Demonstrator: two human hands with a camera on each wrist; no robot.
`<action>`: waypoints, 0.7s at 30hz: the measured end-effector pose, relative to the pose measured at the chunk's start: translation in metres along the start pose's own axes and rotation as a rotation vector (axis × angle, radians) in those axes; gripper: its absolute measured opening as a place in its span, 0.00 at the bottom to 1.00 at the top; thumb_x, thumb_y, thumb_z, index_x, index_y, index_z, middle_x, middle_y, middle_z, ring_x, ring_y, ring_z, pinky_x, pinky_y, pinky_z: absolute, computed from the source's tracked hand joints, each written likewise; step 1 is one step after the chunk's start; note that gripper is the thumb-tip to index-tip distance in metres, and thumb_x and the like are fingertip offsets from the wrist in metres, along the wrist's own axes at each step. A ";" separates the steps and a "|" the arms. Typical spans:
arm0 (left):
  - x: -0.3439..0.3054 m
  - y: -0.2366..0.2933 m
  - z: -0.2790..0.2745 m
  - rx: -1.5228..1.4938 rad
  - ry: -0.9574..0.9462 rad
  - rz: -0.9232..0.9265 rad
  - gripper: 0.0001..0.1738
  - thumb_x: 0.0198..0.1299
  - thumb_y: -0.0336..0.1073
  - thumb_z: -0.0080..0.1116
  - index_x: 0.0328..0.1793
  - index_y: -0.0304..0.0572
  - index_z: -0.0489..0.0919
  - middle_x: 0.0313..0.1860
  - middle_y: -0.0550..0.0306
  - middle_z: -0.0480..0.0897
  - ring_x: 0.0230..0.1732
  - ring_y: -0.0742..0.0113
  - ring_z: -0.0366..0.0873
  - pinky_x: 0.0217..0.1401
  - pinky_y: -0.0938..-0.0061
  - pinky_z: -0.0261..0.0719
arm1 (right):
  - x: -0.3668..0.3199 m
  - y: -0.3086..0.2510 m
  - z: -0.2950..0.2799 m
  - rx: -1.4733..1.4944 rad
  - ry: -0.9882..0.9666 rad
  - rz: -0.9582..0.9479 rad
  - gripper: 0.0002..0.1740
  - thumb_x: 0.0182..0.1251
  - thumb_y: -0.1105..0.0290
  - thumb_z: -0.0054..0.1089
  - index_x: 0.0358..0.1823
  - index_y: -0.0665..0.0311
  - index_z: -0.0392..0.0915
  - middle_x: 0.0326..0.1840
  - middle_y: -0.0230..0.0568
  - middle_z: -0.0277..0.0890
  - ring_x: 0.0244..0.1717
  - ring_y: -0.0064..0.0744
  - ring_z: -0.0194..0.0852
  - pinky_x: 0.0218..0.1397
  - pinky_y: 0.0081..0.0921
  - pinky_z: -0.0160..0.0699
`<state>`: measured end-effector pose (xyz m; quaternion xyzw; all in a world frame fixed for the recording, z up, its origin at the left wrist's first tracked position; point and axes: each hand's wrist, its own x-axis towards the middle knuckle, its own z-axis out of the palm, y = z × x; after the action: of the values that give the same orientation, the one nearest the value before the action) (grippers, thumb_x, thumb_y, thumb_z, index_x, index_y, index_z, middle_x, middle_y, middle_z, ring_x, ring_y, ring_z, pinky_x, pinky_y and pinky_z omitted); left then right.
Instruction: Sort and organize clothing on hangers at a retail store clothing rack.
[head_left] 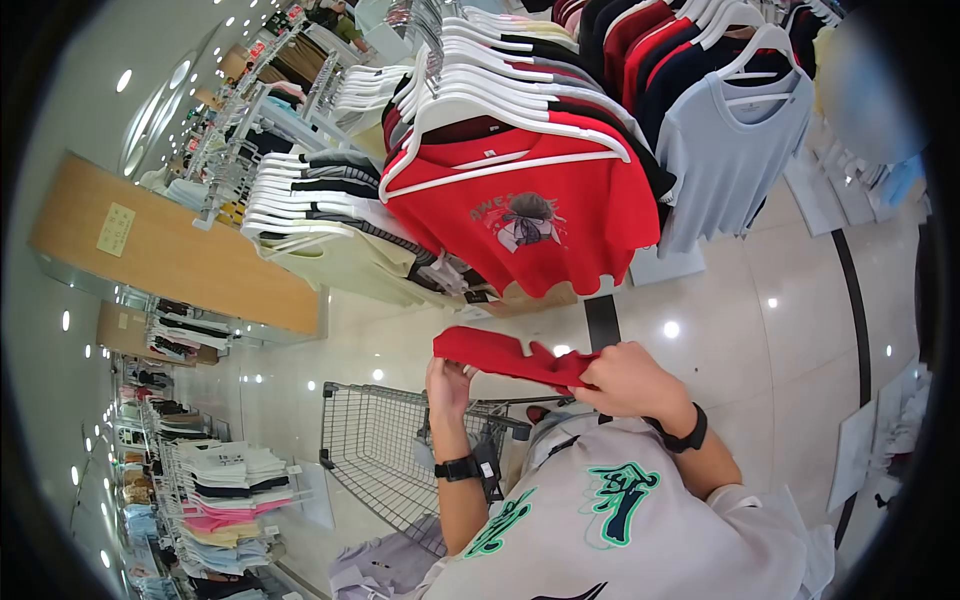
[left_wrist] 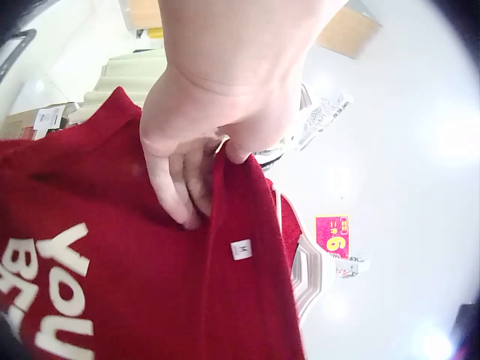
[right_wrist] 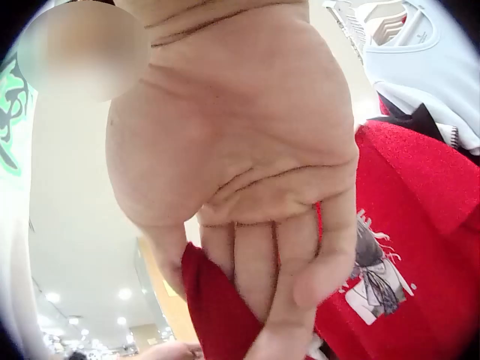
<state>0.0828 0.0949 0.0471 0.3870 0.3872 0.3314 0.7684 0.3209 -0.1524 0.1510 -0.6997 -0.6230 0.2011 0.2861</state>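
Observation:
A dark red knit shirt is stretched between my two hands in front of my chest. My left hand pinches one end of it. In the left wrist view, white lettering runs down the cloth, and a small white tag marked M sits near the edge by that hand. At the other end, my right hand holds the cloth. The right wrist view shows a red fold between thumb and fingers.
A rack of hanging shirts stands ahead, with a red printed shirt in front and a light blue one beside it. Below my left arm is a wire shopping cart. A wooden panel rises at the left.

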 end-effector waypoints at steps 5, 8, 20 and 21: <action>-0.020 -0.005 0.006 0.135 0.045 0.148 0.15 0.76 0.35 0.48 0.58 0.34 0.80 0.51 0.52 0.86 0.49 0.64 0.84 0.57 0.66 0.83 | 0.010 0.042 0.029 0.029 -0.276 0.114 0.17 0.68 0.55 0.60 0.31 0.61 0.87 0.27 0.52 0.82 0.32 0.59 0.81 0.40 0.48 0.81; -0.029 -0.007 0.001 0.436 0.042 0.157 0.09 0.71 0.25 0.54 0.51 0.31 0.83 0.42 0.56 0.87 0.41 0.74 0.82 0.47 0.78 0.80 | 0.030 0.061 -0.003 0.023 -0.068 0.130 0.15 0.70 0.58 0.61 0.40 0.64 0.86 0.36 0.54 0.84 0.39 0.58 0.83 0.46 0.48 0.81; -0.045 -0.008 -0.016 0.455 0.040 0.159 0.03 0.70 0.22 0.56 0.43 0.34 0.80 0.38 0.57 0.87 0.37 0.75 0.83 0.42 0.79 0.81 | 0.088 0.079 -0.108 0.271 0.807 0.384 0.17 0.70 0.63 0.66 0.51 0.70 0.80 0.41 0.48 0.88 0.40 0.40 0.89 0.47 0.32 0.84; -0.045 -0.006 -0.016 0.457 0.036 0.168 0.03 0.70 0.22 0.56 0.43 0.34 0.80 0.38 0.57 0.87 0.37 0.75 0.83 0.42 0.79 0.81 | 0.093 0.080 -0.106 0.341 0.832 0.380 0.19 0.69 0.62 0.67 0.52 0.71 0.79 0.41 0.49 0.88 0.41 0.39 0.89 0.48 0.32 0.84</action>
<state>0.0485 0.0610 0.0504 0.5755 0.4323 0.3047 0.6237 0.4627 -0.0809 0.1859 -0.7653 -0.2754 0.0523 0.5795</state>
